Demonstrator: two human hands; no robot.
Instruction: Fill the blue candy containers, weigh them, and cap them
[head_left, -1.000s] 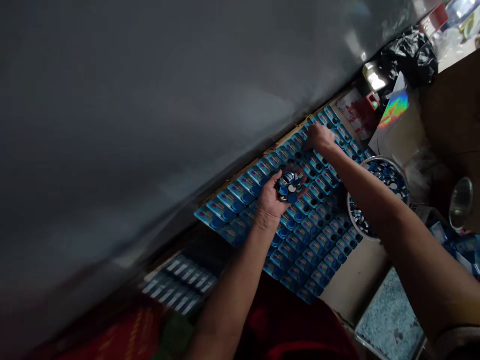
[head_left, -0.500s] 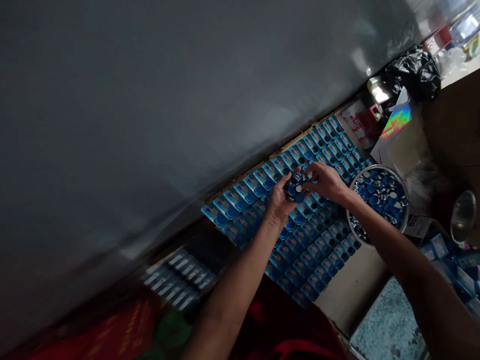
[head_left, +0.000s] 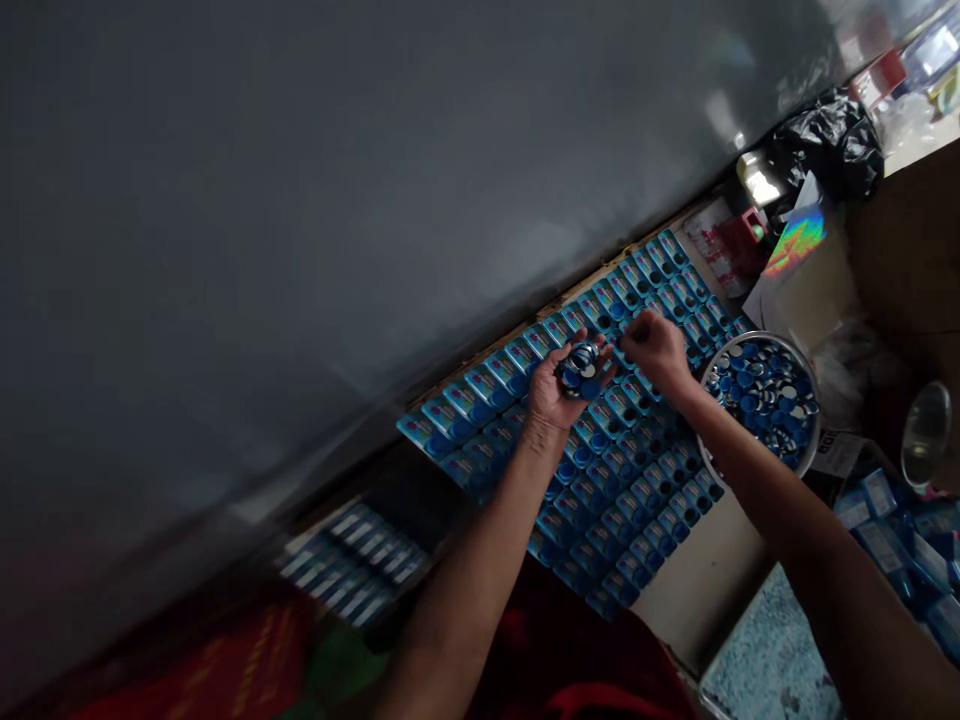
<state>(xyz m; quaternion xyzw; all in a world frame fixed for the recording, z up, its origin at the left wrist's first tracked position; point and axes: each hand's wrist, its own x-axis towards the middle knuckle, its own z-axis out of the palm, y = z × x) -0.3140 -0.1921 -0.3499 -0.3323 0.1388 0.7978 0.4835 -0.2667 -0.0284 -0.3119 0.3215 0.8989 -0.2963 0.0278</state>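
My left hand [head_left: 559,385] is palm up, its fingers curled round a heap of small round blue and silver caps [head_left: 580,370]. Just to its right, my right hand [head_left: 658,352] is closed in a pinch above the blue packs; whatever sits between its fingertips is too dark and small to make out. Rows of blue packs [head_left: 489,388] lie under both hands, each with a round spot at one end. Some spots show a blue disc, while others, mostly at the right, look dark.
A round metal bowl [head_left: 814,440] full of the same caps stands at the right, beside my right forearm. A grey wall [head_left: 337,180] runs along the far edge. Blue boxes [head_left: 885,530] and a pale blue lidded container [head_left: 776,650] sit lower right; a black plastic bag [head_left: 832,140] lies beyond.
My right hand has come away from the caps in my left hand and moved slightly right over the packs. My left hand has shifted a little left and opened more, showing the caps.
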